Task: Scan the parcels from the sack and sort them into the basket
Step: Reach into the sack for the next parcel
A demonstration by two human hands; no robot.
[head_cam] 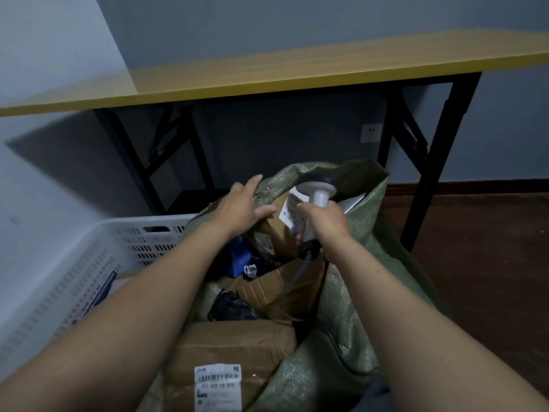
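A green woven sack (pixel 350 295) stands open in front of me, full of brown cardboard parcels. My left hand (pixel 242 208) reaches into its mouth with fingers spread, touching the top brown parcel (pixel 274 230), which carries a white barcode label (pixel 292 212). My right hand (pixel 322 221) grips the handle of a white barcode scanner (pixel 317 188) just above that label; its grey cable hangs down into the sack. A larger labelled parcel (pixel 234 352) lies nearest me. The white slotted basket (pixel 89 263) stands at the left, touching the sack.
A folding table with a yellow top (pixel 297 72) and black legs stands behind the sack against the wall. In the sack lie a blue packet (pixel 239 257) and a black plastic bag (pixel 230 306). Dark wooden floor spreads to the right.
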